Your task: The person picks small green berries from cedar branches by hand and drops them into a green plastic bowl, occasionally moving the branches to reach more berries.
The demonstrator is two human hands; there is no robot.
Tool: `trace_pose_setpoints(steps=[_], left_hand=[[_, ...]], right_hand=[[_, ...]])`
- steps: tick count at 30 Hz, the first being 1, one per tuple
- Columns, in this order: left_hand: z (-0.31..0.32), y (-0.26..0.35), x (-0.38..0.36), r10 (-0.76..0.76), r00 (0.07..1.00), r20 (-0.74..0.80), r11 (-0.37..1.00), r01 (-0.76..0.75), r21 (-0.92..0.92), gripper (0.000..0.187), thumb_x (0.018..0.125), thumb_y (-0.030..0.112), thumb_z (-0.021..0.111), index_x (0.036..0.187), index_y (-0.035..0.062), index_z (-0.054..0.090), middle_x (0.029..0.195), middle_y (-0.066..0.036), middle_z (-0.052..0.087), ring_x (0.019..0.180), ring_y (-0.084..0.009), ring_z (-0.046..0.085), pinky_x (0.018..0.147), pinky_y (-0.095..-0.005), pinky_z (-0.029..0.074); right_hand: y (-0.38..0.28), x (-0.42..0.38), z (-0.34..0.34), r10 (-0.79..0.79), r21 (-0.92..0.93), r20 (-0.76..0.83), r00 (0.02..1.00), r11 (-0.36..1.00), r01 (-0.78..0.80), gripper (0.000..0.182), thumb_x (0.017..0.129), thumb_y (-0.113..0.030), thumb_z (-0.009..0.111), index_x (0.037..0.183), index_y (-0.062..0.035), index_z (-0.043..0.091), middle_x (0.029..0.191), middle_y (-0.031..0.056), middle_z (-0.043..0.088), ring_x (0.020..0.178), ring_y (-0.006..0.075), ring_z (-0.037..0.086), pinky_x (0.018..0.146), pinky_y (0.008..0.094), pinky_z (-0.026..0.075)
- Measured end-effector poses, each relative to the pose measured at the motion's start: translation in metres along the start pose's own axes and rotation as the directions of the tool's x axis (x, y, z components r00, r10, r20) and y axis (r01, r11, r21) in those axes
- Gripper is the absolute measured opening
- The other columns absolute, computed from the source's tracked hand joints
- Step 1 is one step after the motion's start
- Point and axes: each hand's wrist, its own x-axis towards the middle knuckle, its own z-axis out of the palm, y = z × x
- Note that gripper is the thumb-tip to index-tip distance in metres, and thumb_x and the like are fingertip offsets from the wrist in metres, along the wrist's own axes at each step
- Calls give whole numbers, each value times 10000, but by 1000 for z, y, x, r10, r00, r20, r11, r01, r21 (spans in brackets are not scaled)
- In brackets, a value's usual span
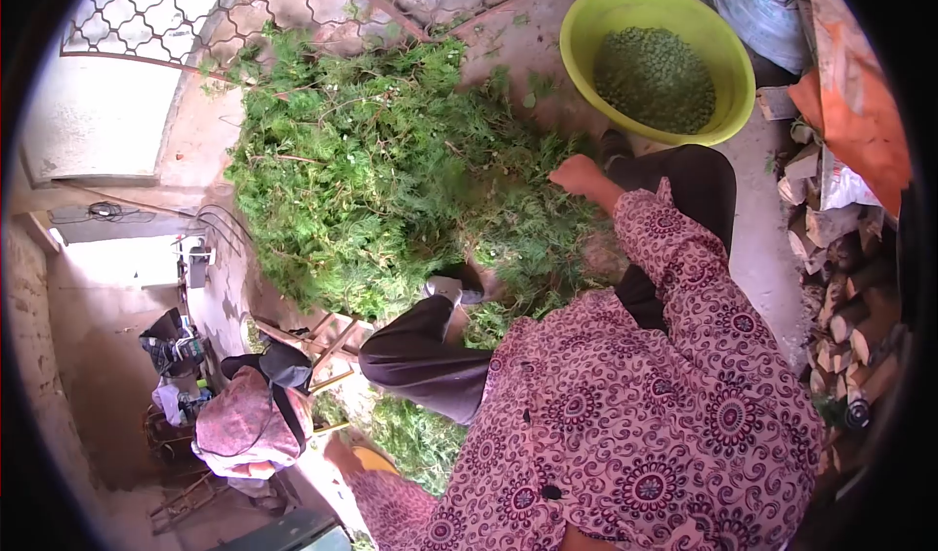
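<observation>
A large heap of cut green plants [362, 160] with feathery leaves and thin stems covers the ground around my feet. My right hand [578, 175] is at the heap's right edge, fingers curled closed; whatever they may hold is hidden. Beyond it stands a yellow-green tub [733, 111], part filled with small round green pods or seeds [655, 80]. My left hand [339, 456] reaches out low on the left, bright and blurred, its fingers not clear. Beside it is a yellow object [373, 459], and more green plants [415, 439] lie nearby.
Split firewood [850, 326] is stacked along the right, below an orange sheet [860, 102]. A metal lattice [293, 9] borders the far side. At lower left are a wooden frame [337, 341] and a pink bundle with dark straps [254, 419]. A pale sack [752, 9] stands behind the tub.
</observation>
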Motion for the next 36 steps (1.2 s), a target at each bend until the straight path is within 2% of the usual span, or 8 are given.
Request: trace_pose_setpoints(steps=[1,3,11,15,20,23,27,36], left_hand=[[-9,31,26,-236,971,43,720,204,-664,295,739,241,544,887,-12,580,777,-70,571,676,-193,539,588,-306,423],[-87,150,-9,-69,994,-89,449,-49,-892,286,744,200,531,918,-23,571,806,-36,535,690,-150,477,579,-294,385],[-118,322,10,353,877,-325,90,-377,-922,335,762,89,625,1058,-40,539,1007,-105,576,894,-151,533,815,-266,412],[-112,383,3,395,866,-305,-106,-287,-952,297,757,32,620,1041,-24,554,990,-98,585,889,-144,541,812,-264,431],[-116,432,1,465,851,-246,-262,-133,-956,231,758,21,616,987,14,590,925,-61,605,820,-121,553,774,-250,452],[-107,458,14,461,846,-266,-251,-163,-954,247,767,28,611,1008,-9,573,916,-79,601,813,-126,552,758,-250,450],[-91,473,36,489,832,-263,-239,-163,-957,239,784,60,602,1005,-23,565,878,-68,600,776,-109,545,705,-225,449],[-120,465,39,613,790,27,-270,242,-932,223,790,94,595,988,-6,584,848,-57,622,715,-105,578,596,-197,456]], right_hand=[[-8,-15,-11,162,77,0,987,984,-162,312,732,-301,554,705,8,578,646,169,561,568,294,534,556,381,429],[-16,-33,-23,322,146,1,947,937,-318,310,751,-296,556,719,11,584,652,161,569,549,270,537,536,367,435],[-38,-79,-46,712,782,76,698,392,-485,224,771,-227,611,779,-12,549,626,69,538,486,155,493,427,276,404],[-17,-75,-31,745,728,68,663,418,-544,265,781,-279,586,731,-20,556,626,85,541,479,162,489,425,300,405],[3,-67,-11,318,-140,317,893,947,-288,299,767,-293,537,818,0,573,750,172,575,700,333,547,645,430,425],[-20,-69,17,449,-79,96,889,893,-443,338,743,-313,533,800,12,603,797,197,582,765,347,554,673,414,428],[-34,-46,48,425,-38,143,894,905,-424,362,714,-364,562,770,-14,636,682,114,608,647,215,584,629,337,453],[-73,15,124,238,-55,370,898,970,-235,311,752,-321,516,725,-20,594,758,152,578,769,312,547,653,440,415]])
